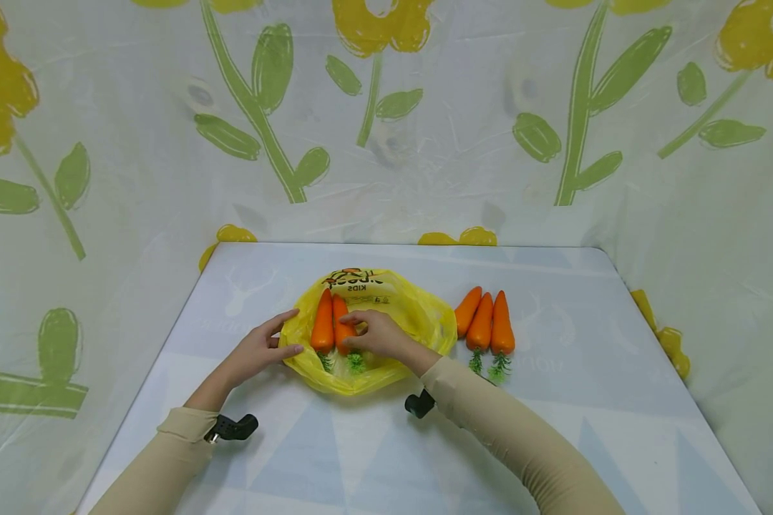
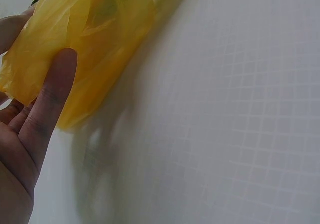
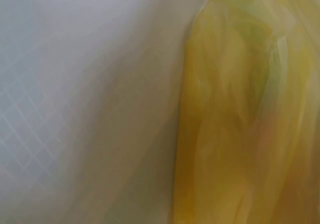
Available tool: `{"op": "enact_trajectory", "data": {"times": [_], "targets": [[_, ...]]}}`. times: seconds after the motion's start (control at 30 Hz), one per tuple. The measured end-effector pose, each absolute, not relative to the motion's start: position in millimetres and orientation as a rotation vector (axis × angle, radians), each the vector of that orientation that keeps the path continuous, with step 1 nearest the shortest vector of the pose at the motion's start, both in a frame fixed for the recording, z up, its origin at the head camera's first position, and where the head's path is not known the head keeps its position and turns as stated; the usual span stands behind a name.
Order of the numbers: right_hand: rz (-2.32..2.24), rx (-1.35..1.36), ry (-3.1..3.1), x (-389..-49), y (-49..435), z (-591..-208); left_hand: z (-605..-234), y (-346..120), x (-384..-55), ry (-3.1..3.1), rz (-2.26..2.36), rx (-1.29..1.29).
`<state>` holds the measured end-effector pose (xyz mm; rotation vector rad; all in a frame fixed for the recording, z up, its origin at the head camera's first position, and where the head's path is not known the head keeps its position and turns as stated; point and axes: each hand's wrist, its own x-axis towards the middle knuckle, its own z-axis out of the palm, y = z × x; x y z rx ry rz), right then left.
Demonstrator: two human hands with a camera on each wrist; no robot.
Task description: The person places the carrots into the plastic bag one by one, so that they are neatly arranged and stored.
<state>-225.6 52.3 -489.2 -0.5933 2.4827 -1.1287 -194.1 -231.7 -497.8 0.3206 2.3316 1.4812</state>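
Observation:
A yellow plastic bag [image 1: 425, 315] lies on the table with its mouth spread wide. Inside it, one carrot [image 1: 323, 325] lies to the left of a second carrot [image 1: 340, 309], both tips pointing away and green tops near me. My right hand [image 1: 383, 336] reaches over the rim and holds the second carrot between thumb and fingers. At the bag's left edge, my left hand [image 1: 253, 355] touches the plastic with thumb and index finger apart. In the left wrist view a straight finger [image 2: 55, 84] presses against the yellow plastic. Only the bag's side [image 3: 225, 134] and tabletop show in the right wrist view; the right hand is hidden there.
Three more carrots lie side by side right of the bag: a left one [image 1: 467, 312], a middle one [image 1: 481, 323] and a right one [image 1: 502, 325]. The pale table [image 1: 373, 458] meets a flower-print curtain [image 1: 451, 157] at its back and sides.

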Motion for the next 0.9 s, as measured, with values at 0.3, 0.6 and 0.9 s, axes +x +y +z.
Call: {"op": "enact_trajectory", "data": {"times": [0.3, 0.6, 0.9], "targets": [[-1.124, -0.576, 2.488, -225, 55, -487, -497, -232, -194, 2.339, 1.472, 0.327], [-1.132, -0.593, 2.501, -226, 58, -485, -500, -231, -195, 2.345, 1.463, 0.296], [-1.206, -0.6, 2.481, -223, 64, -481, -499, -231, -196, 2.348, 1.454, 0.294]]}}
